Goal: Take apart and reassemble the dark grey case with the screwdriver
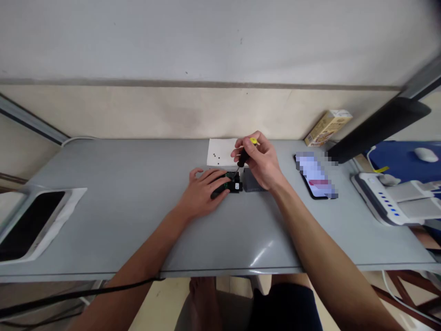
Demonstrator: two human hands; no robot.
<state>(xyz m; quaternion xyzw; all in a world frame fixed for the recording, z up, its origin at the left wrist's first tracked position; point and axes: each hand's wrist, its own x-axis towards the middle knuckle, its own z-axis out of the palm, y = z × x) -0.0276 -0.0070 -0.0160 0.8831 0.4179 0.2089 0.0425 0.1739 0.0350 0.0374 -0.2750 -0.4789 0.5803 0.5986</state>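
Observation:
My left hand [203, 189] is closed on the left part of a small black device with a green circuit board [234, 186], pressing it to the table; its fingers hide much of it. Between the fingers of my right hand [262, 158] is a screwdriver [244, 157] with a black and yellow handle. Its shaft slants down to the board, and the tip's exact contact is too small to tell. Just right of the device lies a dark grey box-like part [254, 181], partly under my right hand. Several tiny dark screws [218, 158] rest on a white paper [224, 146] behind.
On the grey table [138, 184], a lit phone [315, 177] and a white power strip [389, 197] with plugs stand right. A carton [328, 127] and a black bar-shaped object [379, 131] are behind them. A dark-screened tablet-like device [32, 223] lies far left.

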